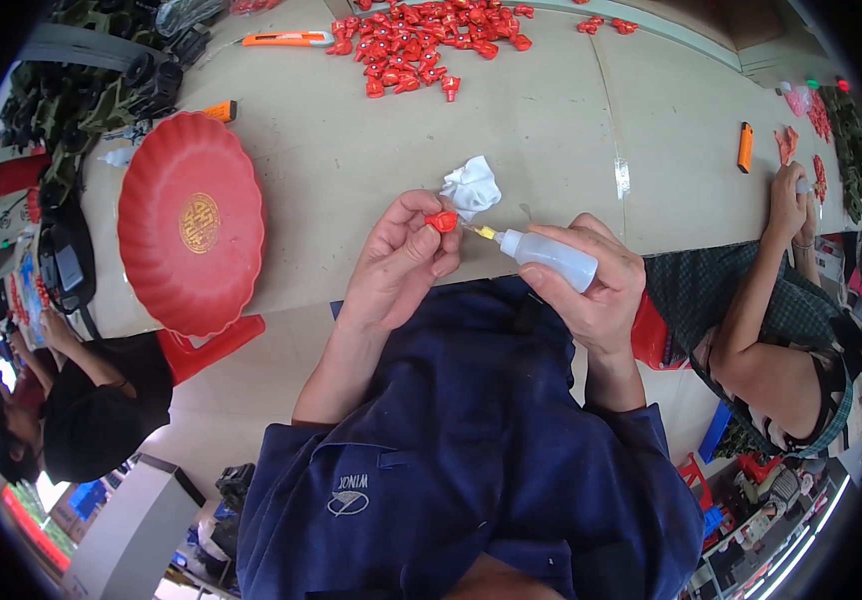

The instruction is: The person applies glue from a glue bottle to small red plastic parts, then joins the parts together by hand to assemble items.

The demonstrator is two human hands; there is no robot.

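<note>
Between the thumb and fingers of my left hand (403, 255) is a small red plastic part (442, 222). My right hand (599, 285) is wrapped round a translucent squeeze bottle (556, 260) with a yellow-based needle tip (484, 232). The bottle lies nearly level, its needle pointing left at the red part; whether the tip touches it I cannot tell. Just beyond my left fingertips a crumpled white cloth or tissue (472, 187) rests on the table. A pile of similar red parts (421, 40) is spread at the far edge.
A red scalloped bowl (241, 255) stands on the table (351, 140) at left. An orange utility knife (287, 39) lies at the far left, another orange tool (745, 148) at right. Co-workers sit on both sides; one's hand (789, 200) works at the right.
</note>
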